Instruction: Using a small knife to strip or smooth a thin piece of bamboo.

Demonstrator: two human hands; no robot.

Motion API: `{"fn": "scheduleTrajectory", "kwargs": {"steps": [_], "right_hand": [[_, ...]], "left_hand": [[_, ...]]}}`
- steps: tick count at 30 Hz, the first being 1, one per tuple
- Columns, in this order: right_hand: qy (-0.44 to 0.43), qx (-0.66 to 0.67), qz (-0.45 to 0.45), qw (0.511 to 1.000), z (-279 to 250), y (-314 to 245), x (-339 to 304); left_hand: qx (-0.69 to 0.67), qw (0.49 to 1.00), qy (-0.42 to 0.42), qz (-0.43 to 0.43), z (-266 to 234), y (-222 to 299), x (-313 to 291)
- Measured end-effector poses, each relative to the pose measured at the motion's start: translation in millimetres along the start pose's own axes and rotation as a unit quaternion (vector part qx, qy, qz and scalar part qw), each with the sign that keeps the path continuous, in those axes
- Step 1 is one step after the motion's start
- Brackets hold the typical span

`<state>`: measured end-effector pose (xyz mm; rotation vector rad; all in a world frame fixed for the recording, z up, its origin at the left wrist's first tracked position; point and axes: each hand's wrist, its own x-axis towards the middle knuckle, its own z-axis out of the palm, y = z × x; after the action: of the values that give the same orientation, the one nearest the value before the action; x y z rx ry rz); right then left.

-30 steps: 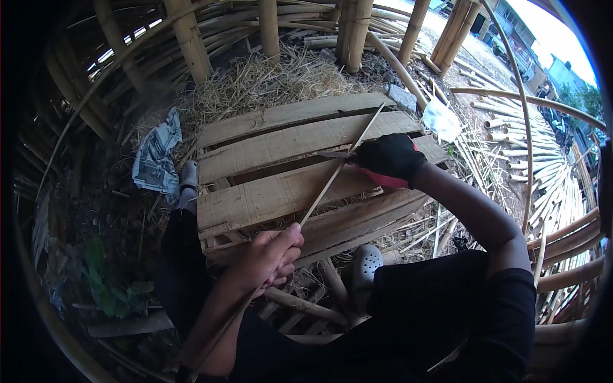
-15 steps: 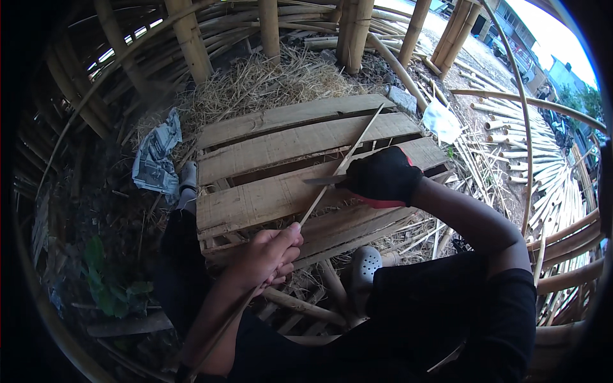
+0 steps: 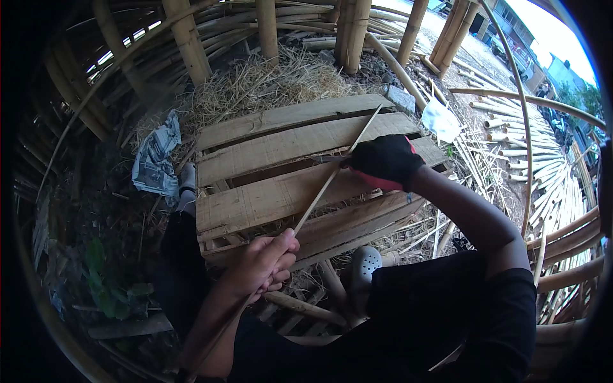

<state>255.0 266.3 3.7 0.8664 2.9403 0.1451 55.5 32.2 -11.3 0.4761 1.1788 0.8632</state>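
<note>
A thin bamboo strip (image 3: pixel 317 198) slants over a slatted wooden crate (image 3: pixel 249 205), its far tip above the back slats. My bare left hand (image 3: pixel 263 267) is closed round the strip just off the crate's near edge; the strip's other end runs back along my left forearm. In a black and red glove, my right hand (image 3: pixel 386 163) grips a knife (image 3: pixel 327 159). The knife's blade points left and lies across the strip, near the crate's middle. The glove hides the knife's handle.
Crumpled newspaper (image 3: pixel 156 156) lies left of the crate, and dry shavings (image 3: pixel 274 83) are heaped behind it. Bamboo posts (image 3: pixel 268 32) stand at the back. Cut bamboo poles (image 3: pixel 520 153) cover the ground at right. A bent bamboo strip (image 3: pixel 525 127) arches up there.
My right hand and the knife have moved up and away along the strip, toward its far end. My left hand has shifted slightly down and keeps its grip.
</note>
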Motion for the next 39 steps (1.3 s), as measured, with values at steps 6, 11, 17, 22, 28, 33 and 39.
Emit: {"fn": "scheduleTrajectory", "kwargs": {"steps": [6,11,17,22,28,33,39], "right_hand": [[0.040,0.017,-0.067,0.997,9.7,-13.5,-4.8],[0.013,-0.050,-0.075,0.996,1.1,-28.5,-12.4],[-0.030,0.029,-0.007,0.999,3.3,-7.7,1.1],[0.125,0.117,-0.038,0.985,3.0,-11.4,-13.8],[0.116,0.186,0.084,0.972,2.3,-21.0,0.8],[0.133,0.139,0.038,0.981,8.5,-9.0,13.6],[0.125,0.104,0.034,0.986,10.7,-15.3,19.9]], "left_hand": [[-0.002,1.000,0.001,0.006,-4.6,-1.5,-1.8],[-0.026,0.999,-0.012,0.018,-8.4,-1.4,2.2],[-0.034,0.999,-0.012,0.021,-8.5,-2.2,-3.3],[-0.032,0.999,0.004,0.014,-13.5,-1.7,-7.6],[-0.024,1.000,-0.008,0.018,-14.0,-2.7,-4.6],[-0.029,0.999,-0.015,0.016,-12.8,-2.7,-4.0],[-0.028,0.999,-0.018,0.016,-15.1,-4.5,-4.0]]}}
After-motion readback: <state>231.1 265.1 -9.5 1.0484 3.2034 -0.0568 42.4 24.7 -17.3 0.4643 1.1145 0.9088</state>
